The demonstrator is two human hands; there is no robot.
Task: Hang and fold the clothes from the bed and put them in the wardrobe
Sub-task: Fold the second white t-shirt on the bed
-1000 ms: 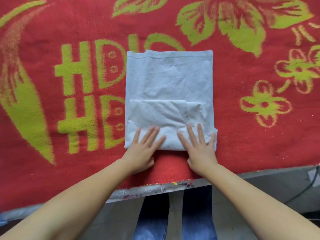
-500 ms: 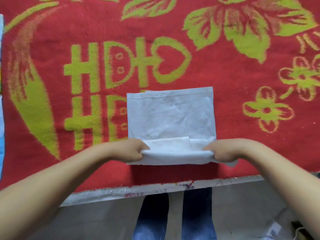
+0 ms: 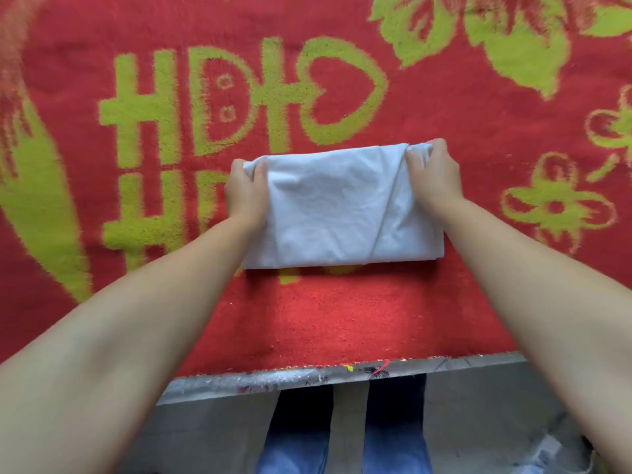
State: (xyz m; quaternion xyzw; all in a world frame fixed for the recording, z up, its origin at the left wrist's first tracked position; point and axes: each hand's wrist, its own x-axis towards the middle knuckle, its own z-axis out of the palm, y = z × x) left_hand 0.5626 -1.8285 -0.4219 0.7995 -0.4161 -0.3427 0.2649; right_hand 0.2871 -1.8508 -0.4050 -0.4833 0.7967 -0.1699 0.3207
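Folded over since a second ago, the pale blue cotton garment (image 3: 342,213) now lies halved on the red-and-green floral bed blanket (image 3: 342,319). Left hand (image 3: 244,193) pinches its far-left corner, right hand (image 3: 432,176) the far-right; long axis runs left-right between both grips.

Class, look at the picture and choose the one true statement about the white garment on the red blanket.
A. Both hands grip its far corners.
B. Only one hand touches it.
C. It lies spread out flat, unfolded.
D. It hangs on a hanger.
A: the left hand and the right hand each curl round a far corner of the folded white garment, which lies on the red blanket.
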